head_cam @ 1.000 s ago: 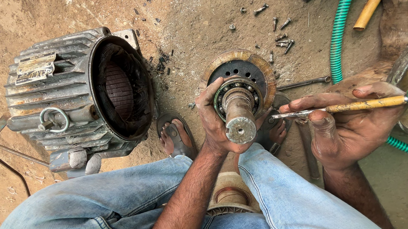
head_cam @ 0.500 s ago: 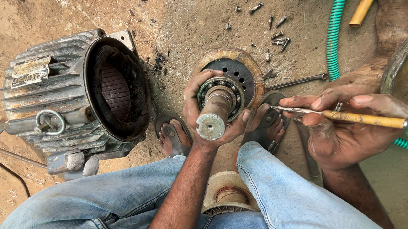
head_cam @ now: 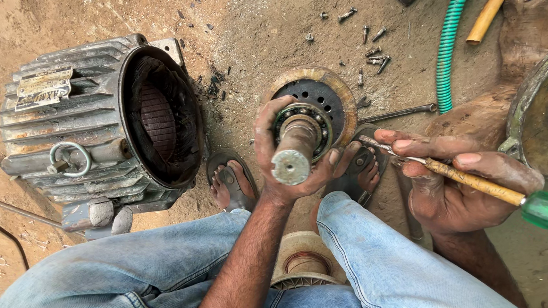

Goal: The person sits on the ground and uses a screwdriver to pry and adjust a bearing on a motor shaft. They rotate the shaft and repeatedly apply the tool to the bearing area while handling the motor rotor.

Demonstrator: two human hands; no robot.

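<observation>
Rotor bearing servicing beside stator housing

Left hand grasps the upright rotor shaft between the knees; right hand clenches 1 screwdriver. Keep the shaft steady, tip against the bearing.

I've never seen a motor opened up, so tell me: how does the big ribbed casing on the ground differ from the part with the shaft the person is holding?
The motor housing lies on its side on the dirt, untouched; the rotor stands upright, gripped by the left hand. The housing is hollow and finned; the rotor is a solid shaft carrying a bearing. The screwdriver in the right hand points at the rotor, not the housing. Both are grimy metal.
</observation>
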